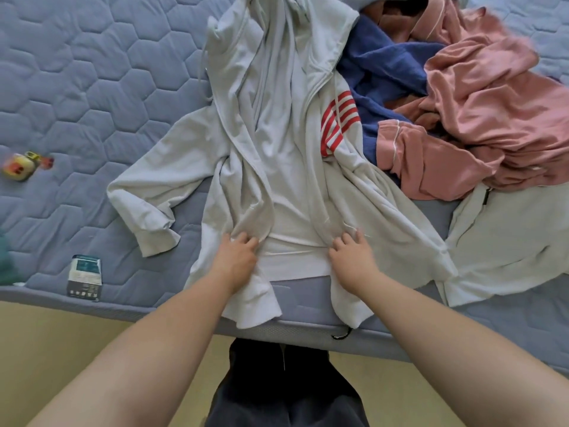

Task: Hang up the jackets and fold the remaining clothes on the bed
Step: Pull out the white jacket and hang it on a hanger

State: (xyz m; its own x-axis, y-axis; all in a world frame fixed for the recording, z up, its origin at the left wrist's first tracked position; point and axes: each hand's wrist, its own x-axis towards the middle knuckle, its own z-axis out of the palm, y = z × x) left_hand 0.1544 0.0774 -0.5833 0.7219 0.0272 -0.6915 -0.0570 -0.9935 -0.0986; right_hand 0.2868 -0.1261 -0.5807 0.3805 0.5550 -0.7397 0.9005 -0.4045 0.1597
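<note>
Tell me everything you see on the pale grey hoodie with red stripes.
The pale grey hoodie looks like soft jersey, unzipped and lying open on the bed, hood away from the person, hem draped over the mattress edge. One sleeve spreads flat; the other, with red stripes, lies crumpled against the blue garment. The left hand and right hand each grip a front panel near the hem.
</note>
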